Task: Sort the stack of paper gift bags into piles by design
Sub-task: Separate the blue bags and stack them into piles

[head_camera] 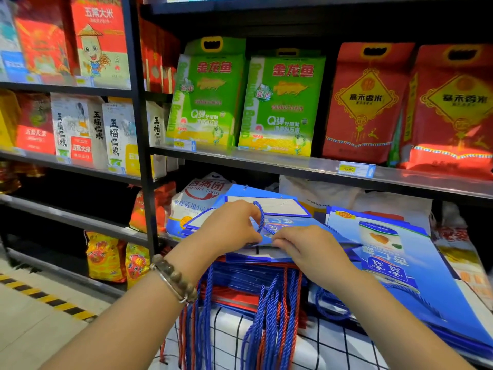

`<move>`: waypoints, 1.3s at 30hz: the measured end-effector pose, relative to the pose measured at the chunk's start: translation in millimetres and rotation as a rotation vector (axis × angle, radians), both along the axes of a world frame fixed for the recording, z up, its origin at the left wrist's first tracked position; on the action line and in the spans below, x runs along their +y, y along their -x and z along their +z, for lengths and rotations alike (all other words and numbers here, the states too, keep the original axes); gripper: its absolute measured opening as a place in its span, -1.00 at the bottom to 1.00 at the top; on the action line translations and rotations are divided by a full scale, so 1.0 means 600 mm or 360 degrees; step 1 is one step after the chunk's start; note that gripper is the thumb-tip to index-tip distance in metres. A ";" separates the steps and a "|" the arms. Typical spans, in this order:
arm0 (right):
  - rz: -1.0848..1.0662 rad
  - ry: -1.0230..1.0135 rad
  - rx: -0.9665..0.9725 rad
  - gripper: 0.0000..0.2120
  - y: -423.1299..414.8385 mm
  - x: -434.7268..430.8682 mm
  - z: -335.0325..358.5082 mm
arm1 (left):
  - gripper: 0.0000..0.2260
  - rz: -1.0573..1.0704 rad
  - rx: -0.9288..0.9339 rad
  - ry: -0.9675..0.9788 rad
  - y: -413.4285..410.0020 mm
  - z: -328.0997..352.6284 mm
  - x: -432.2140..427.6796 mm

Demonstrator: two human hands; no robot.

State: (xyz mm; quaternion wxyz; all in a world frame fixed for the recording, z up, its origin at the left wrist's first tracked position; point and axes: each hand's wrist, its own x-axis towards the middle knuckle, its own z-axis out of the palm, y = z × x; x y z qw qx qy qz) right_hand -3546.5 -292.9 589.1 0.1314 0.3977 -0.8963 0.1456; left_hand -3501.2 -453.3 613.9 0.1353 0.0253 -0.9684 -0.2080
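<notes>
Pinching the near edge of the top flat blue paper gift bag (293,222) on the blue-and-red stack (240,273) with my left hand (232,225) and right hand (306,244), I seem to be peeling it off, then must match it to the blue pile (386,263) at right.

On the shelf (293,160) above the left hand (229,228): two green rice bags (205,97), upright, side by side. Further right, above and past the right hand (306,244): two red rice bags (365,102), with a yellow price tag (349,169) on the shelf edge. Just behind the left hand, a white flour sack (186,206); left of it and lower, yellow snack bags (106,257) and striped floor tape (40,292).
</notes>
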 end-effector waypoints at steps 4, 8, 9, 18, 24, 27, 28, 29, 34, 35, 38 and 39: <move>-0.0159 0.0167 0.0178 -0.73 -0.003 -0.010 -0.008 | -0.68 -0.0120 0.0007 0.0026 -0.006 -0.002 -0.008; -0.0152 0.0559 0.0151 -0.88 -0.010 -0.018 -0.024 | -0.52 -0.0265 -0.0057 -0.0135 -0.019 -0.008 -0.021; -0.0137 0.0668 0.0162 -0.90 -0.014 -0.024 -0.028 | -0.51 -0.0264 -0.0025 -0.0079 -0.018 -0.014 -0.022; -0.0451 0.0100 -0.0070 -0.69 -0.040 -0.068 -0.027 | -0.56 -0.0169 0.0133 -0.0252 -0.016 -0.037 -0.015; -0.0402 0.0070 -0.0073 -0.77 -0.040 -0.065 -0.013 | -0.64 -0.0099 0.0174 -0.0267 -0.015 -0.043 -0.017; -0.0301 0.0103 -0.0165 -0.72 -0.040 -0.052 0.000 | -0.65 -0.0084 0.0172 -0.0243 -0.012 -0.042 -0.017; -0.0264 0.0142 -0.0222 -0.72 -0.040 -0.048 0.002 | -0.66 -0.0069 0.0171 -0.0227 -0.011 -0.041 -0.019; -0.0231 0.0160 -0.0227 -0.73 -0.039 -0.043 0.001 | -0.66 -0.0052 0.0160 -0.0225 -0.011 -0.040 -0.021; -0.0199 0.0186 -0.0121 -0.73 -0.032 -0.028 -0.013 | -0.71 -0.0132 0.0008 -0.0653 -0.007 -0.037 -0.015; -0.0188 0.0227 -0.0140 -0.74 -0.032 -0.029 -0.014 | -0.70 -0.0128 0.0001 -0.0662 -0.005 -0.035 -0.010; -0.0126 0.0318 -0.0197 -0.76 -0.031 -0.028 -0.018 | -0.68 -0.0087 0.0036 -0.0547 0.009 -0.030 -0.002; -0.0094 0.0341 -0.0215 -0.74 -0.031 -0.026 -0.020 | -0.71 -0.0060 0.0050 -0.0532 0.014 -0.027 -0.003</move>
